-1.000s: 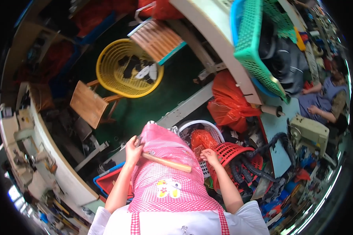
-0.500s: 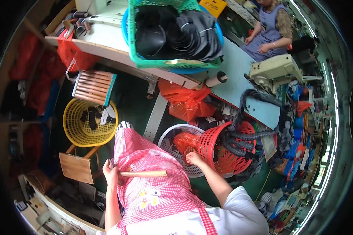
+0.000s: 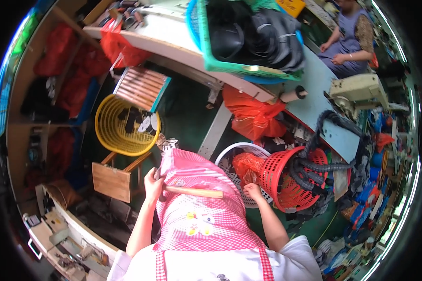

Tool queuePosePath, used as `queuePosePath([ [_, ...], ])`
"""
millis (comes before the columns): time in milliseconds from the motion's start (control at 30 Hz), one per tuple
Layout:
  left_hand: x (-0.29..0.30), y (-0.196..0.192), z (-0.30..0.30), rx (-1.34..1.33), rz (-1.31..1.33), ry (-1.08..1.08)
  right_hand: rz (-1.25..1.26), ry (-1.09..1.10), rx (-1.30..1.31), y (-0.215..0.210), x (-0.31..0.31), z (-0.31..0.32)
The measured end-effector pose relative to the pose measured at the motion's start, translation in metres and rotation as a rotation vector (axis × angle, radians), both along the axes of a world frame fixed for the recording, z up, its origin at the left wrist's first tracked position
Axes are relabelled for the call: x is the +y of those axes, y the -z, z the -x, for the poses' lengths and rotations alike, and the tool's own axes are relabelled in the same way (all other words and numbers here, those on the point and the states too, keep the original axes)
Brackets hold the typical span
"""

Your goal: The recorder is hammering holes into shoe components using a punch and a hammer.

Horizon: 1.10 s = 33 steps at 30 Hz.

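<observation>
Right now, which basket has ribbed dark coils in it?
Red basket, near the right hand; white basket holds a red bag, yellow basket small pieces, green basket dark stacks.

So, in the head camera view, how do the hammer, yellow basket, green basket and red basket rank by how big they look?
Largest to smallest:
1. Green basket
2. Red basket and yellow basket: too alike to rank
3. Hammer, in the left hand
</observation>
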<state>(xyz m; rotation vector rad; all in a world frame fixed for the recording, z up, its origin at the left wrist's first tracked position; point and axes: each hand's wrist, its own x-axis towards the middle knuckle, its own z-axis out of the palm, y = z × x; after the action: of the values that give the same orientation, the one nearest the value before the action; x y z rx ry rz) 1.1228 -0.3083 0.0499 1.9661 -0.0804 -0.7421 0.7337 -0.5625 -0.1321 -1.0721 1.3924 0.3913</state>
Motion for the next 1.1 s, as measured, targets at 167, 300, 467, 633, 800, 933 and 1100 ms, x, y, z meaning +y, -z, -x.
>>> queuePosePath([
  [167, 0.015, 0.029, -0.009, 0.21, 0.029, -0.101, -0.037, -0.127, 0.116, -0.023, 0.003, -0.009],
  [300, 0.033, 0.072, -0.017, 0.329, -0.035, -0.186, 0.197, -0.581, 0.274, -0.025, -0.013, -0.047],
  [467, 0.072, 0.137, -0.02, 0.386, -0.137, -0.237, 0.555, -1.098, 0.117, 0.005, -0.069, -0.156],
  [633, 0.099, 0.195, -0.008, 0.502, -0.221, -0.269, 0.828, -1.628, 0.013, 0.075, -0.144, -0.35],
  [800, 0.113, 0.226, 0.014, 0.823, -0.171, -0.392, 1.008, -2.047, 0.336, 0.166, -0.217, -0.464],
  [933, 0.109, 0.229, 0.009, 1.013, -0.068, -0.553, 1.149, -2.14, 0.453, 0.194, -0.264, -0.461],
  [1100, 0.11, 0.243, 0.026, 1.035, -0.059, -0.584, 0.729, -2.022, 0.945, 0.176, -0.308, -0.393],
])
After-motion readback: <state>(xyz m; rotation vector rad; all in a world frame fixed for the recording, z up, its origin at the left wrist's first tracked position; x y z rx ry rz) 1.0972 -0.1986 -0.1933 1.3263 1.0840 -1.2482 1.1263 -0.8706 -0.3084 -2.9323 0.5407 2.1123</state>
